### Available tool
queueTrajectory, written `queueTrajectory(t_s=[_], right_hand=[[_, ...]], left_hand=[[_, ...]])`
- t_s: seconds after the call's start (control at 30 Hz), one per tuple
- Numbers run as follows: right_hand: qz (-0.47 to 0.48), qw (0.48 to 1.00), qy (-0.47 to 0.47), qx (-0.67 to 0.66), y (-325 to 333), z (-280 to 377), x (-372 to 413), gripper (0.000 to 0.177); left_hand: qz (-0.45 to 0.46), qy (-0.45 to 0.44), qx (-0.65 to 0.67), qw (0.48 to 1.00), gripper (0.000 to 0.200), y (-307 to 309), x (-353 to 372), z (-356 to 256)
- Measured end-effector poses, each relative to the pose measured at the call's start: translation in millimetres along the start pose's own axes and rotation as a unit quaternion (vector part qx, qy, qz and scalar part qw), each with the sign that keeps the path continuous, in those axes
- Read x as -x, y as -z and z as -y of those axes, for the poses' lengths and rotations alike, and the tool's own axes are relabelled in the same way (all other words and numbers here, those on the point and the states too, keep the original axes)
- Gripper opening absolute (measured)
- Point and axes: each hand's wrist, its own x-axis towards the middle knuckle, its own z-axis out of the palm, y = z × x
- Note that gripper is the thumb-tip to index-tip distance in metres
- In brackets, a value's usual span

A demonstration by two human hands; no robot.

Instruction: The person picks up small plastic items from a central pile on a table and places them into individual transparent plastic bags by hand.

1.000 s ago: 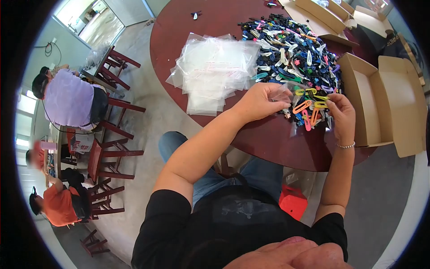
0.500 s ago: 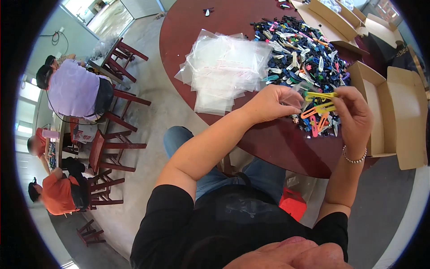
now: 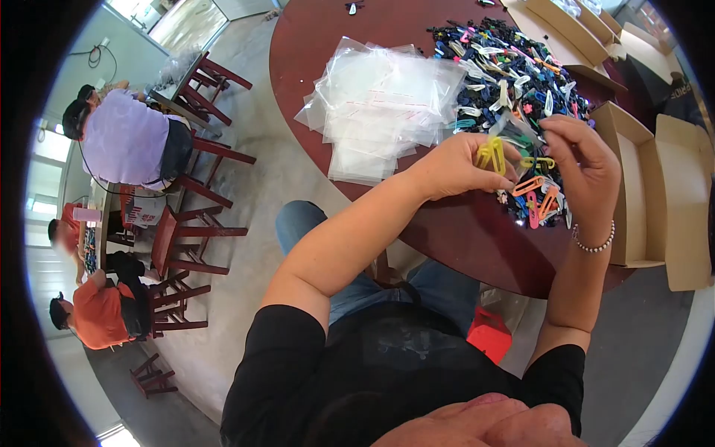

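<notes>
My left hand (image 3: 473,165) is closed around yellow snap hair clips (image 3: 491,155) and the lower part of a clear plastic bag (image 3: 515,128). Whether those clips are inside the bag is hard to tell. To the right, my right hand (image 3: 585,153) pinches at the bag's edge, its fingertips partly hidden. Below both hands, another yellow clip (image 3: 538,162), an orange clip (image 3: 528,186) and a pink clip (image 3: 532,209) lie on the near edge of a large pile of mixed hair clips (image 3: 514,82).
Flat clear bags (image 3: 380,97) lie stacked left of the pile on the round dark-red table (image 3: 305,45). An open cardboard box (image 3: 633,201) stands at the right, with more boxes (image 3: 558,30) behind. At far left, several people sit at another table near wooden stools (image 3: 167,246).
Yellow clips have passed from my right hand to my left. Orange clips held near my right fingers now lie on the pile. My right fingers have moved up to the bag.
</notes>
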Motion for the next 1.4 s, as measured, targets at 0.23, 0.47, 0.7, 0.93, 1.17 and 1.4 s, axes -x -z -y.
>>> queueTrajectory(t_s=[0.23, 0.47, 0.7, 0.93, 1.17, 1.4], right_hand=[[-0.064, 0.994, -0.089, -0.030, 25, -34, 29, 0.012], [-0.002, 0.996, -0.076, 0.043, 16, -38, 37, 0.010], [0.041, 0.998, -0.021, 0.037, 3, -31, 35, 0.012], [0.044, 0.998, 0.019, 0.045, -9, -26, 35, 0.018], [-0.050, 0.992, -0.007, 0.111, 14, -42, 36, 0.018], [0.062, 0.989, 0.010, 0.136, 9, -44, 40, 0.017]], left_hand=[[-0.033, -0.019, 0.010, 0.999, 0.045, 4, -3, 2], [-0.055, -0.014, 0.065, 0.996, 0.034, 6, 2, -3], [-0.017, -0.032, 0.145, 0.989, 0.040, 12, 1, -5], [-0.039, 0.002, 0.100, 0.994, 0.038, 6, 4, -6], [-0.052, -0.057, 0.062, 0.995, 0.040, 6, 3, -2], [-0.130, -0.022, 0.079, 0.988, 0.037, 5, 5, -9]])
